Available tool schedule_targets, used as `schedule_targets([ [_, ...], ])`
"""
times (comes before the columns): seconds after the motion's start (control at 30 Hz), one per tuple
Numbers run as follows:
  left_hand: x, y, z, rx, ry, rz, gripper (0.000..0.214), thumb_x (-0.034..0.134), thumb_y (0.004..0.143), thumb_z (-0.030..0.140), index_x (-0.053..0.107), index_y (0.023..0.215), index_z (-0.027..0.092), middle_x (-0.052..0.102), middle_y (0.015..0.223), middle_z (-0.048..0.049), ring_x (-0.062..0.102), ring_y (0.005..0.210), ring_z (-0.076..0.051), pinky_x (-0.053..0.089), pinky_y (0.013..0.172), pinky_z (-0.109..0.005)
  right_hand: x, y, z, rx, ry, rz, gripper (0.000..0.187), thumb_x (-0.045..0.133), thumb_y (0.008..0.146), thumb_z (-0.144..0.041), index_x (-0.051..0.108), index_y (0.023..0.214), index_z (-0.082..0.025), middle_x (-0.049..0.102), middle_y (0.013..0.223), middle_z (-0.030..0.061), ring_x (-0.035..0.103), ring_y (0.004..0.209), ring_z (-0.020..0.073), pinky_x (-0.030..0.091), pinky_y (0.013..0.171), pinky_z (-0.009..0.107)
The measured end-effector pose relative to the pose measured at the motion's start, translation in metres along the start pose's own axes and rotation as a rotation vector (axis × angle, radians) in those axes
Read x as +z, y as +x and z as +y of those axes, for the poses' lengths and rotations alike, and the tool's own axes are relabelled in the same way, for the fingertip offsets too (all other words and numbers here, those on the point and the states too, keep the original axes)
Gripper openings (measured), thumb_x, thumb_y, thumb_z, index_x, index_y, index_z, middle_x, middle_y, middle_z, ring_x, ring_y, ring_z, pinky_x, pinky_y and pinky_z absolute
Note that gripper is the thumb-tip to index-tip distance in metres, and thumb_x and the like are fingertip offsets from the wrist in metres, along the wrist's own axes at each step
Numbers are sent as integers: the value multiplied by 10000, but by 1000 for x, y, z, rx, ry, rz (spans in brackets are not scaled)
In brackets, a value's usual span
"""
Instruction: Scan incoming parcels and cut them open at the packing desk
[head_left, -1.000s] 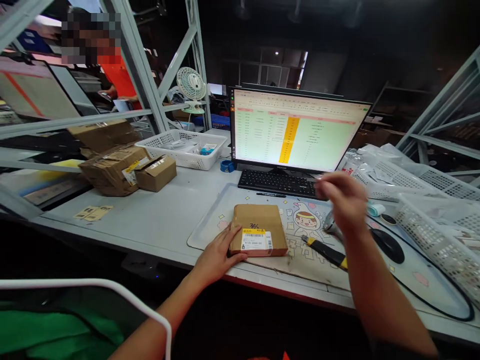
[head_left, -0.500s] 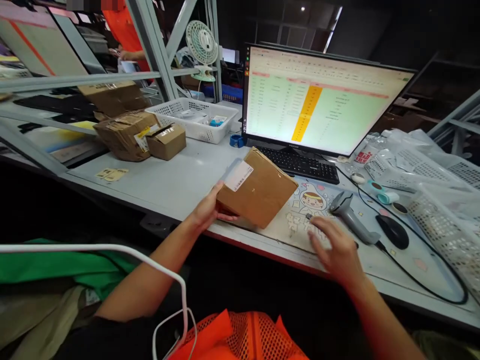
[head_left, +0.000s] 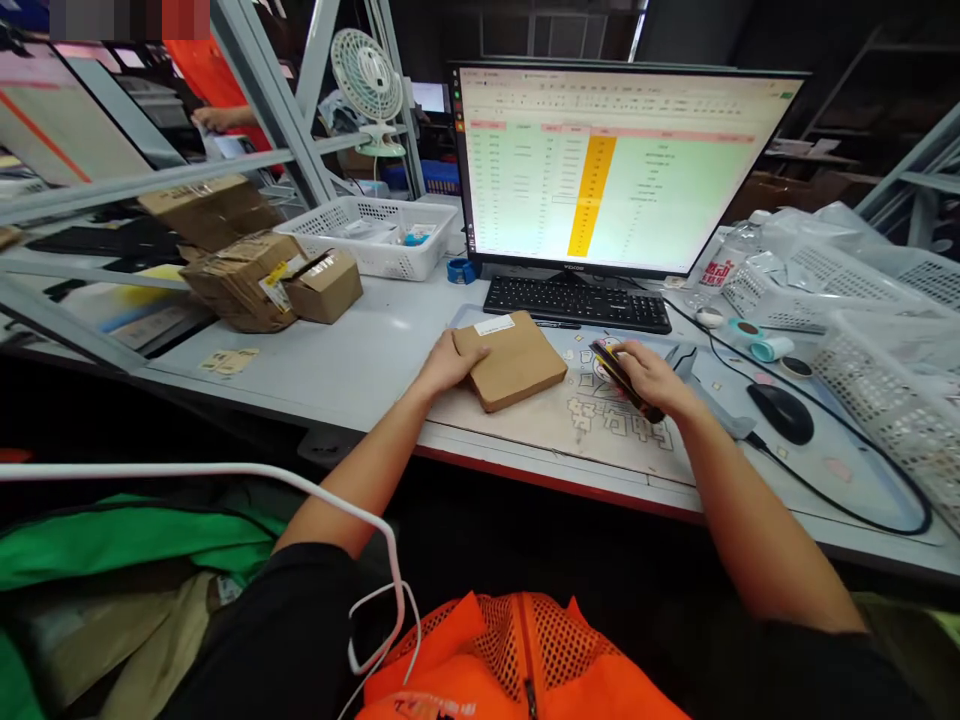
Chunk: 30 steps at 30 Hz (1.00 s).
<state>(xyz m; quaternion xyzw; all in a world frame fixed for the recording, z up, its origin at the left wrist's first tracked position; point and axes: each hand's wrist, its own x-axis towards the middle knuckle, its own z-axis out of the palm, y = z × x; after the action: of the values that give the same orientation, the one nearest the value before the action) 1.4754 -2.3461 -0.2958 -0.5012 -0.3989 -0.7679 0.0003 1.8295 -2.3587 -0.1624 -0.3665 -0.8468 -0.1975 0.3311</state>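
My left hand [head_left: 451,362] grips the left side of a flat brown cardboard box [head_left: 517,362], thumb on top and the other fingers largely hidden. The box lies on the printed desk mat [head_left: 547,432], with a white label [head_left: 495,325] near its far edge. To the right of the box, my right hand [head_left: 651,378] is closed around a dark, long box cutter [head_left: 616,372] with a touch of yellow, held just above the mat and apart from the box. A grey barcode scanner [head_left: 716,405] lies right behind that hand, partly covered by it.
A monitor [head_left: 607,170] and black keyboard [head_left: 577,303] stand behind the box. On the right are a mouse [head_left: 780,413], a looping cable and white baskets [head_left: 885,370]. Several cartons [head_left: 244,280] and a white basket [head_left: 360,262] sit at left. A white tube [head_left: 300,485] crosses the lower left.
The box has gone from tilted up in my left hand to lying flat on the mat. My right hand has lifted and moved away from me with the box cutter; the view has shifted slightly.
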Motion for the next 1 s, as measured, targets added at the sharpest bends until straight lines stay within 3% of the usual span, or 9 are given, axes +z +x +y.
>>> schedule_targets([
  [0.1,-4,15,9,11,-130,-282,762,753,887,512,514,1469,81,623,1445,-186,644,1278,-333,551,1052,-420,0,37,-24,-9,163,-161,330,460,1354,-358,542,1490,-70,534,987,65,570,715,127,552,621,155],
  [0.2,-8,32,11,15,-109,-368,1010,830,777,562,459,1583,81,522,1571,-201,571,1389,-364,492,1148,-423,11,55,-34,22,201,-226,288,515,1337,-333,583,1404,-62,524,951,54,560,704,120,537,609,141],
  [0.27,-3,42,8,45,-115,-360,1120,848,723,544,399,1653,111,437,1650,-165,502,1462,-345,424,1222,-393,19,57,-33,55,192,-225,246,539,1321,-281,613,1281,-50,521,942,51,558,717,114,525,612,125],
  [0.37,12,50,1,82,-168,-331,1016,754,728,525,441,1624,163,526,1565,-130,572,1365,-326,482,1150,-412,26,55,-24,112,169,-200,237,557,1302,-226,615,1162,-44,509,913,41,531,686,98,492,586,102],
  [0.53,28,52,-8,151,-201,-209,887,698,713,589,568,1467,139,563,1497,-114,555,1353,-321,446,1177,-428,39,56,-15,124,231,-159,206,498,1325,-240,592,1398,-72,510,916,35,505,633,89,465,540,93],
  [0.77,28,48,-3,88,-241,-189,900,744,678,582,603,1451,142,612,1410,-106,600,1240,-304,506,1029,-381,50,55,-25,64,311,-151,172,506,1313,-192,609,1335,-55,490,873,19,480,598,77,412,491,69],
  [0.87,30,48,0,44,-249,-144,789,714,738,520,619,1429,151,627,1366,-95,614,1188,-282,511,965,-356,49,52,-24,60,352,-185,190,475,1322,-197,597,1358,-55,481,863,16,480,594,80,418,492,74],
  [1.0,34,51,0,73,-177,-92,588,633,850,407,642,1365,123,655,1315,-103,608,1188,-263,479,1057,-375,44,49,-11,57,389,-304,234,435,1338,-218,572,1449,-64,480,856,15,488,587,89,440,496,88],
])
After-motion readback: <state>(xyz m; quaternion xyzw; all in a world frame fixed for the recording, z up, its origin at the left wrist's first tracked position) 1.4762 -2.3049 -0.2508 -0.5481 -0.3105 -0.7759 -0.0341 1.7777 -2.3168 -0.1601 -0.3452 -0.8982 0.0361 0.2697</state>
